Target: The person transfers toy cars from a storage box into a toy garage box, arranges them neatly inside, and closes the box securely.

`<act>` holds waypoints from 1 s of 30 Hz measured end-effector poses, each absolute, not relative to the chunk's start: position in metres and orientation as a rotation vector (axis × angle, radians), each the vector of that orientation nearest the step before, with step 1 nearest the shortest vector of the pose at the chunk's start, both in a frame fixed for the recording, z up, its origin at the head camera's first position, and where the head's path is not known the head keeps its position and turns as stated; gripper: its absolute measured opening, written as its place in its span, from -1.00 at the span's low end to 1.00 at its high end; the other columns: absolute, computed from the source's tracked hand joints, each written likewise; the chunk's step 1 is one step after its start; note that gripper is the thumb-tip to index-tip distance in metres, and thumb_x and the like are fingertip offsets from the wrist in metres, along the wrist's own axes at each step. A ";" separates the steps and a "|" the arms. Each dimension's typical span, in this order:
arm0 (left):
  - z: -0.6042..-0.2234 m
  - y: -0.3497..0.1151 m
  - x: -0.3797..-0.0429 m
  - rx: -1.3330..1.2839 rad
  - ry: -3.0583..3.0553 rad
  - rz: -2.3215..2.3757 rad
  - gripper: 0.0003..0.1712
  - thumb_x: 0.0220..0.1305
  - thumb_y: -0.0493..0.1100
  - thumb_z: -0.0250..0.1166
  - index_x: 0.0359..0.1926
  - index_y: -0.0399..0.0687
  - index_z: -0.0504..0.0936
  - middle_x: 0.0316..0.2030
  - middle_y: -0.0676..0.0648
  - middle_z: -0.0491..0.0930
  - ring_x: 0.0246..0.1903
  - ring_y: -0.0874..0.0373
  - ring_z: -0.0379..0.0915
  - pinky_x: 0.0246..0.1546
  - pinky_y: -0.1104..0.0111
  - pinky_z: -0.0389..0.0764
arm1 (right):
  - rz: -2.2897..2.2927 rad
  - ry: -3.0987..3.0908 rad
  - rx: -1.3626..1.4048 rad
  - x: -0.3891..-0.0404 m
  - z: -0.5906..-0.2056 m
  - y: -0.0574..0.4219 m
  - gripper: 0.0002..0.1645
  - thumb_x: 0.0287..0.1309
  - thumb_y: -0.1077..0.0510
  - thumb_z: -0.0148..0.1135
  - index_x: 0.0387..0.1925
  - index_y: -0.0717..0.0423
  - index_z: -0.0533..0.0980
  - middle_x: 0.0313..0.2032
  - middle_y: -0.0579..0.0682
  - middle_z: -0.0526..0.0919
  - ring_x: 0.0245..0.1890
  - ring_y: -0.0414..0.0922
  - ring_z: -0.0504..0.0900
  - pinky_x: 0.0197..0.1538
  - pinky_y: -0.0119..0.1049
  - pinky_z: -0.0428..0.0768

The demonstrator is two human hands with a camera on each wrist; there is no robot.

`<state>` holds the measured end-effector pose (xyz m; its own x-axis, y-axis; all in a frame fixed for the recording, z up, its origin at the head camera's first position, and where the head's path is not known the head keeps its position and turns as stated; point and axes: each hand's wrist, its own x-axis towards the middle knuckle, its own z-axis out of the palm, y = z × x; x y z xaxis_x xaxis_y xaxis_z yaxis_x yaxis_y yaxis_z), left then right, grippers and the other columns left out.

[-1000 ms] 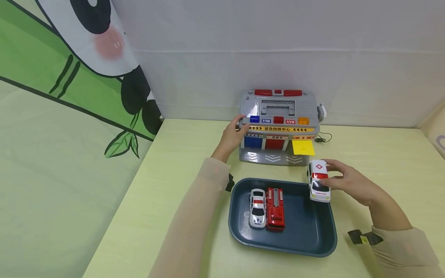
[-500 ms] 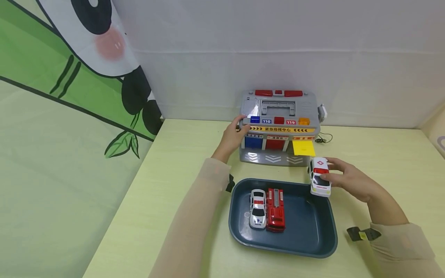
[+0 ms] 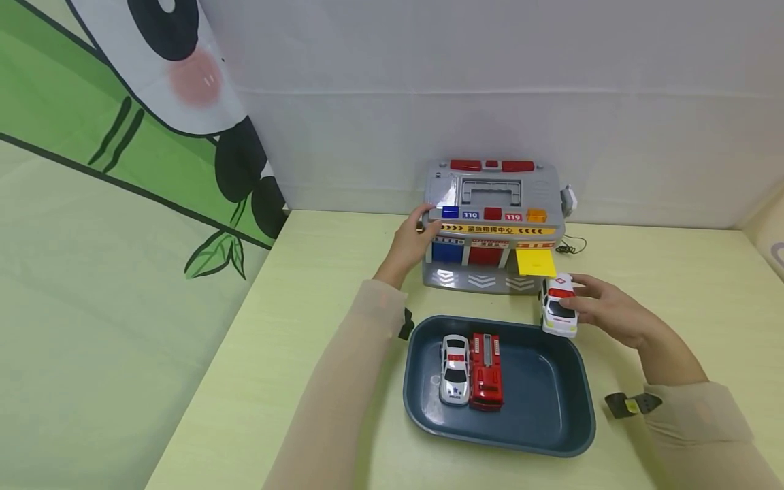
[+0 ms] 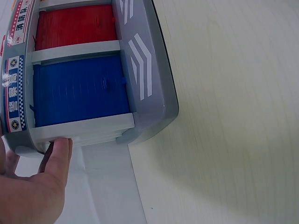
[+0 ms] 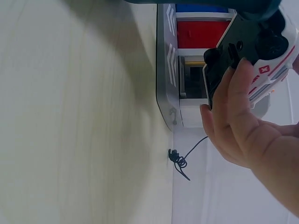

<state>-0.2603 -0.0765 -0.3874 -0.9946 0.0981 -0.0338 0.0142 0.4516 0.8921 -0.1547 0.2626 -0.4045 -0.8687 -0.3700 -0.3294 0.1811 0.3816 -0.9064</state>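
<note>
My right hand [image 3: 609, 309] grips a white toy ambulance [image 3: 561, 309] with red lights, raised over the back right corner of the tray [image 3: 545, 439]. The right wrist view shows its black underside [image 5: 247, 39] and fingers along its side. At the back stands a grey toy emergency station [image 3: 447, 180]. Its yellow door [image 3: 535, 262] is swung up over the right bay [image 5: 192, 81]; the blue door [image 3: 447, 252] and red door [image 3: 485, 256] are closed. My left hand [image 3: 404, 248] holds the station's left end, thumb in front and fingers around the edge.
Inside the dark blue tray, a white toy police car [image 3: 454, 371] lies beside a red toy fire truck [image 3: 486, 374]. A coiled black cord [image 3: 569, 246] rests on the table [image 3: 343, 252] to the station's right. Behind the station hangs a pale cloth [image 3: 367, 136].
The ambulance has moved with my right hand back toward the station, from over the tray's corner closer to the yellow door. My left hand stays at the station's left end.
</note>
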 end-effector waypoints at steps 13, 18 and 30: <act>-0.388 -0.076 -0.260 0.106 2.606 1.601 -0.43 0.46 0.08 0.09 0.42 0.21 0.26 0.24 -0.20 0.41 0.15 -0.06 0.39 0.10 0.07 0.48 | -1.523 2.136 -0.121 -0.167 -0.409 0.253 -0.02 0.38 0.07 0.08 0.45 0.44 -0.28 0.31 0.53 0.05 0.08 0.13 0.41 0.03 -0.37 0.54; -0.388 -0.077 -0.259 0.105 2.605 1.606 -0.43 0.46 0.08 0.09 0.42 0.22 0.26 0.24 -0.19 0.40 0.15 -0.05 0.39 0.09 0.08 0.48 | -1.533 2.128 -0.138 -0.172 -0.412 0.250 -0.02 0.39 0.07 0.07 0.44 0.46 -0.30 0.32 0.55 0.01 0.07 0.10 0.42 0.01 -0.38 0.54; -0.386 -0.077 -0.258 0.105 2.604 1.621 -0.43 0.46 0.07 0.09 0.43 0.21 0.26 0.23 -0.19 0.41 0.13 -0.04 0.40 0.09 0.08 0.49 | -1.545 2.173 -0.142 -0.181 -0.425 0.241 0.09 0.31 0.06 0.19 0.45 0.43 -0.32 0.34 0.55 -0.05 0.03 0.18 0.46 0.01 -0.33 0.56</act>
<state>-0.2578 -0.0768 -0.3861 -0.9951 0.0959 -0.0254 0.0196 0.4406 0.8975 -0.1808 0.2408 -0.4247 -0.8855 -0.3447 -0.3116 0.1810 0.3618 -0.9145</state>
